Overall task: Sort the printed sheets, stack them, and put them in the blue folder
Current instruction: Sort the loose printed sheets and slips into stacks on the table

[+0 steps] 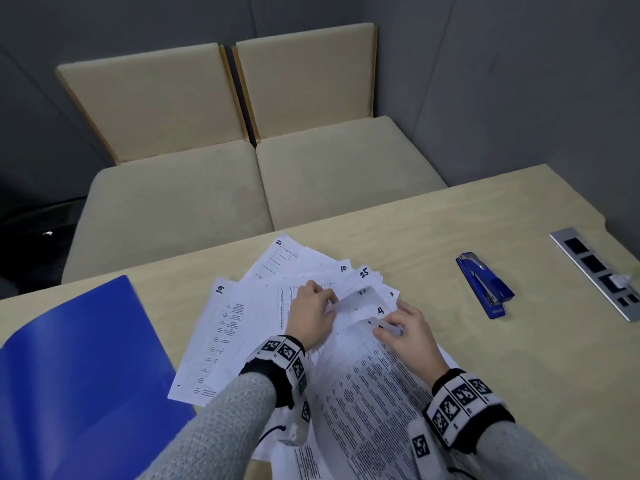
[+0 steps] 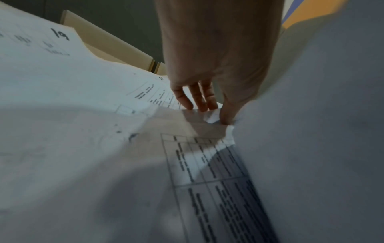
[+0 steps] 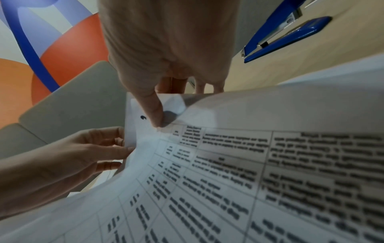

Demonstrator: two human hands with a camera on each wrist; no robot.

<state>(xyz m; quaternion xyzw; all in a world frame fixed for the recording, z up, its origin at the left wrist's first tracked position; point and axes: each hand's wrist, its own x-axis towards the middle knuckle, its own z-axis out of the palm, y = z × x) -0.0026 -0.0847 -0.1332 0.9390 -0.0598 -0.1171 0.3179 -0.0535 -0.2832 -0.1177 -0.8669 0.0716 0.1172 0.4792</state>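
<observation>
Several printed sheets (image 1: 263, 306) with handwritten numbers lie fanned on the table; sheet 19 (image 1: 214, 337) is at the left. My left hand (image 1: 311, 310) pinches the lifted corner of a sheet in the middle of the fan, seen as a curled corner (image 2: 214, 117) in the left wrist view. My right hand (image 1: 405, 330) pinches the top corner of a raised sheet with a printed table (image 3: 239, 172), thumb on top. The open blue folder (image 1: 79, 375) lies at the left, partly under the sheets.
A blue stapler (image 1: 485, 285) lies on the table to the right of the sheets. A metal socket panel (image 1: 595, 268) is set into the table's right edge. Two beige seats (image 1: 249, 178) stand beyond the far edge.
</observation>
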